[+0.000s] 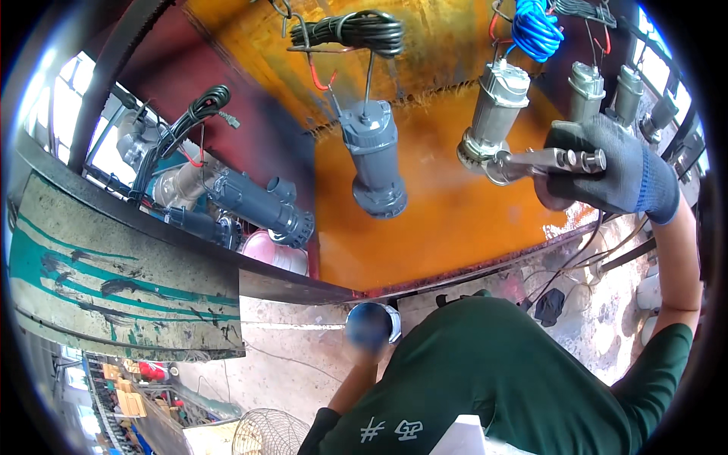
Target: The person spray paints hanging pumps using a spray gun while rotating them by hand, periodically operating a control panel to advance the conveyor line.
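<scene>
My right hand point(614, 171), in a blue-grey knit glove, is closed around a metal spray gun point(542, 161). The gun's nozzle points left, close to the lower end of a silver-grey pump point(494, 114) that hangs from a hook. A darker grey pump point(373, 155) hangs on a wire to the left, under a black cable coil point(356, 32). My left hand point(370, 326) is low in front of my green shirt. It wears a dark blue glove and is blurred, so I cannot make out what it holds.
An orange-stained booth wall point(432, 227) stands behind the hanging pumps. More grey pumps point(607, 91) hang at the right under a blue cable coil point(535, 26). Other pumps point(258, 205) hang at the left above a pink bucket point(277, 254). A green-streaked panel point(114, 280) leans at the left. A wire fan guard point(269, 434) lies below.
</scene>
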Action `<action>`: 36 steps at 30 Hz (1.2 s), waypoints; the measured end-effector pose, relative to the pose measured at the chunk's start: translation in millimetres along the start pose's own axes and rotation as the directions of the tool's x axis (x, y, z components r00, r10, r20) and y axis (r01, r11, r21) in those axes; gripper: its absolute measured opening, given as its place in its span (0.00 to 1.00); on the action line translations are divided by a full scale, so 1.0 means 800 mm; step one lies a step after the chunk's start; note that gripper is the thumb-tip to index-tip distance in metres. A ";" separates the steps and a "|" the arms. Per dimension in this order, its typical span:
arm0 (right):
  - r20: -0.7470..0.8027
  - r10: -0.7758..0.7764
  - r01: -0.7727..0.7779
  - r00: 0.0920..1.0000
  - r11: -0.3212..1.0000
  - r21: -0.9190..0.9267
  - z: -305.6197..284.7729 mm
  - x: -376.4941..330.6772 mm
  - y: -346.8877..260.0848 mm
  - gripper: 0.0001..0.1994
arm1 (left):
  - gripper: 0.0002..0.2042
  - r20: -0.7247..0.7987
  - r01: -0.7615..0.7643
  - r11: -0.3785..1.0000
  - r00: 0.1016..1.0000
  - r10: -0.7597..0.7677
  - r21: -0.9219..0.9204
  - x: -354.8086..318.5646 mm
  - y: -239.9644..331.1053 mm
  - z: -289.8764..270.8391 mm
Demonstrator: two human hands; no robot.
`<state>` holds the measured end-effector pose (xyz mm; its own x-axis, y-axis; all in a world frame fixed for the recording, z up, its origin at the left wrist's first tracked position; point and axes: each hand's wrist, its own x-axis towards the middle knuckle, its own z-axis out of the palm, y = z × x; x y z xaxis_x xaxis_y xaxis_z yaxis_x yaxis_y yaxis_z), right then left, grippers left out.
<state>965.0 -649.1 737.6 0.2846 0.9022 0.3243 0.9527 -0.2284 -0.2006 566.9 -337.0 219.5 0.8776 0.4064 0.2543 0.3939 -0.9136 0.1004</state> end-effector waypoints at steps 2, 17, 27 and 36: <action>-0.152 -0.072 0.068 0.986 0.997 -0.032 0.009 0.014 0.004 0.27 | 0.13 -0.133 -0.086 0.987 0.989 0.068 -0.136 -0.007 0.004 0.003; 0.513 0.273 -0.466 0.814 0.833 0.297 0.306 -0.114 0.121 0.15 | 0.13 0.432 0.616 0.703 0.776 -0.460 -0.357 -0.076 -0.025 0.095; 0.518 0.811 -0.929 0.272 0.080 0.362 0.519 -0.463 0.229 0.15 | 0.15 0.858 0.712 0.685 0.441 -0.264 -0.155 -0.141 0.020 0.113; 0.690 0.703 -0.904 -0.169 -0.389 0.175 0.659 -0.756 0.241 0.17 | 0.17 0.719 0.410 0.865 0.689 -0.087 -0.288 -0.048 0.065 0.130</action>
<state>920.4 -1045.9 15.1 0.5483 -0.0605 -0.8341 -0.6469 -0.6627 -0.3772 581.9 -398.7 114.6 0.7671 0.3683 -0.5252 0.6220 -0.6273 0.4686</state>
